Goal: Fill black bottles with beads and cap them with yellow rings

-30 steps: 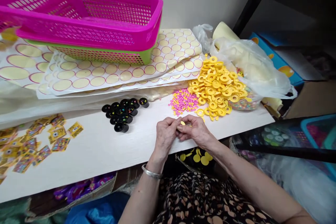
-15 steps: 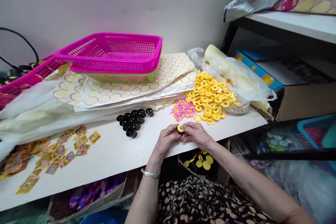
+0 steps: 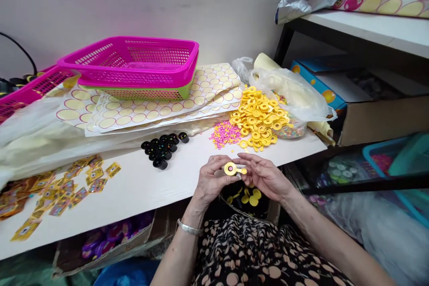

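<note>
My left hand [image 3: 214, 176] pinches a yellow plastic ring cap with a small round tab [image 3: 230, 169] between thumb and fingers. Pinkish colour shows in the cap's centre hole, and its tab points right. What lies beneath the cap is mostly hidden by my fingers. Close beside the tab, my right hand [image 3: 266, 176] has its fingers stretched and apart; I see nothing held in it. Beyond my hands lie a heap of similar yellow caps [image 3: 259, 118] and a pile of tiny pink and yellow pieces [image 3: 225, 134]. Several small black cups [image 3: 160, 163] stand grouped to the left.
A magenta basket [image 3: 134, 78] rests on sheets of round stickers [image 3: 150, 114] at the back. Small gold printed packets [image 3: 69, 196] lie at the table's left. Below the front edge are a box with yellow discs [image 3: 254, 199] and a carton of purple items [image 3: 114, 234].
The yellow cap has turned, and its tab now shows pointing right. My right fingers have come off it and spread, while my left hand still holds it. The view has shifted slightly.
</note>
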### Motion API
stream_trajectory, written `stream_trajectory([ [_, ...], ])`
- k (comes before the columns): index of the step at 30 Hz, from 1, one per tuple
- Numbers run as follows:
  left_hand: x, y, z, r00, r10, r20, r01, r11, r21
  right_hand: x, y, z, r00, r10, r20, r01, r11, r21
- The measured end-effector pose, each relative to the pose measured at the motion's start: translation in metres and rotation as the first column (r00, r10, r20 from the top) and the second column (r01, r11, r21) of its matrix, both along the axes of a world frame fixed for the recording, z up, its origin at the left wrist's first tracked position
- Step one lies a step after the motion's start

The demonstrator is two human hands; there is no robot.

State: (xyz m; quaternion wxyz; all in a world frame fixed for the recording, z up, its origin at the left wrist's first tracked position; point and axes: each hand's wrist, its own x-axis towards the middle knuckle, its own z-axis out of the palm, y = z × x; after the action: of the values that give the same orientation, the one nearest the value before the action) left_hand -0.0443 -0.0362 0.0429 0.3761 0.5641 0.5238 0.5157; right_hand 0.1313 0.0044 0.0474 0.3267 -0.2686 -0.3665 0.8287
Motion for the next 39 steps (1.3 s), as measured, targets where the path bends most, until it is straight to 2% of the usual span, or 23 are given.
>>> stream_trajectory([
  [4, 0.010, -0.003, 0.009, 0.985, -0.053, -0.161, 0.077, 0.987, 0.142, 0.012, -0.003, -0.005, 0.999, 0.044, 0.005, -0.044, 0.999, 0.019],
  [7, 0.019, -0.003, 0.011, 0.948, -0.065, -0.310, 0.151, 0.953, 0.261, 0.016, -0.007, -0.007, 0.997, 0.073, 0.009, -0.074, 0.996, 0.047],
  [12, 0.036, -0.005, 0.010, 0.855, -0.051, -0.516, 0.222, 0.936, 0.275, 0.022, -0.012, -0.011, 0.979, -0.075, 0.190, 0.023, 0.965, 0.261],
  [18, 0.050, -0.011, 0.009, 0.821, -0.060, -0.567, 0.294, 0.897, 0.330, 0.039, -0.017, -0.006, 0.974, -0.027, 0.226, -0.029, 0.970, 0.240],
  [23, 0.059, -0.013, 0.009, 0.834, -0.030, -0.551, 0.309, 0.852, 0.422, 0.046, -0.018, 0.002, 0.979, 0.012, 0.203, -0.057, 0.975, 0.217],
  [28, 0.066, -0.010, 0.005, 0.873, -0.125, -0.471, 0.354, 0.827, 0.436, 0.040, -0.020, -0.006, 0.991, -0.035, 0.129, 0.016, 0.990, 0.142],
  [32, 0.063, -0.006, 0.000, 0.907, -0.202, -0.370, 0.330, 0.887, 0.323, 0.031, -0.025, -0.019, 0.981, -0.165, 0.099, 0.162, 0.986, 0.038],
  [34, 0.059, -0.005, -0.003, 0.927, -0.228, -0.298, 0.308, 0.916, 0.258, 0.030, -0.026, -0.022, 0.979, -0.184, 0.084, 0.183, 0.983, 0.016],
  [39, 0.057, -0.007, -0.009, 0.947, -0.248, -0.206, 0.285, 0.943, 0.173, 0.035, -0.027, -0.020, 0.998, -0.035, 0.060, 0.034, 0.999, 0.015],
])
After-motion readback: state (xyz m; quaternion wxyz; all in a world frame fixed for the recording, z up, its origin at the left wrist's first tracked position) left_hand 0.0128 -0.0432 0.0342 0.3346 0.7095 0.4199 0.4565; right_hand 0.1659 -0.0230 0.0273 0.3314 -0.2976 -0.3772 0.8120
